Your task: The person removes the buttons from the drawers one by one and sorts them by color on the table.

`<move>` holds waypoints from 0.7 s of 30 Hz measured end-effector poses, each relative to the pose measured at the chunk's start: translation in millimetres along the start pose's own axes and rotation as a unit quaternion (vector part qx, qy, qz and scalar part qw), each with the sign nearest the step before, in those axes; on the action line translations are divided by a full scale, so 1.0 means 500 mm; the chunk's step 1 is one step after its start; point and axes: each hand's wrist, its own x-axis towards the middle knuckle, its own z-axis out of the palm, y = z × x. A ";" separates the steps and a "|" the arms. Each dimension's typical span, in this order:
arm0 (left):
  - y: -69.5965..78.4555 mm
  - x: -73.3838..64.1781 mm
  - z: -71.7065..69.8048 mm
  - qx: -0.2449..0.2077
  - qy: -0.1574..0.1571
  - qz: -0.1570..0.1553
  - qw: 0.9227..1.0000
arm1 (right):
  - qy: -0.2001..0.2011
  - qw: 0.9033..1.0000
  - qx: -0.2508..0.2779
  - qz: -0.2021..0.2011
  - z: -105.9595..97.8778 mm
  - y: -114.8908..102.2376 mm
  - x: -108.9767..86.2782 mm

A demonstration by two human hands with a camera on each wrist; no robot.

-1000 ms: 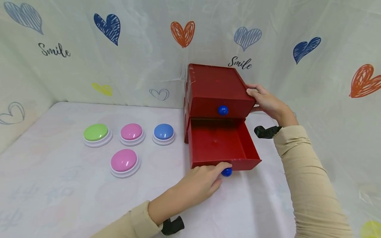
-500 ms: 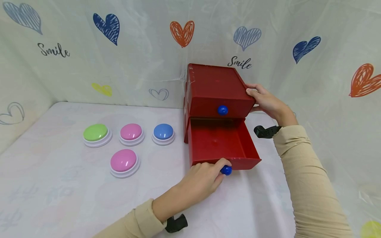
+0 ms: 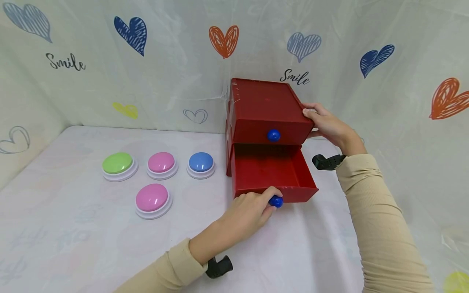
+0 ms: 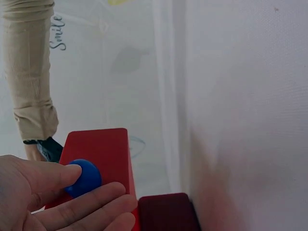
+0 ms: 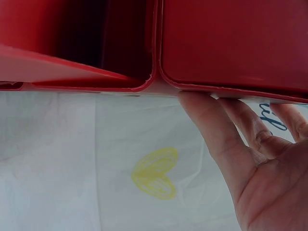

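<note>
1. Drawer (image 3: 269, 173), lower, juts from red cabinet (image 3: 267, 99); upper drawer (image 3: 253, 132) closed above.
2. Left hand (image 3: 245, 213) pinches lower blue knob (image 3: 276, 201), partly hides drawer front (image 3: 298, 195).
3. Right hand (image 3: 329, 127): fingers extended, tips against cabinet's right side.
4. Green button (image 3: 117, 162), two pink buttons (image 3: 152, 197), blue button (image 3: 201, 162) left of cabinet.

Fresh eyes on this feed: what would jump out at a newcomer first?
Probably the red drawer unit, right of centre in the head view, its lower drawer open while the left hand pinches that drawer's blue knob. The right hand touches the unit's right side. Left of the unit sit four domed buttons: one green, two pink, one blue.
</note>
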 end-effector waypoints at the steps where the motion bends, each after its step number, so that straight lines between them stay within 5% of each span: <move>1: -0.001 0.002 0.000 0.001 0.001 0.000 1.000 | 0.000 1.000 0.000 0.000 0.000 0.000 0.000; 21: -0.018 0.038 -0.010 0.023 0.023 -0.016 0.999 | 0.001 1.000 0.002 0.003 0.000 -0.002 0.002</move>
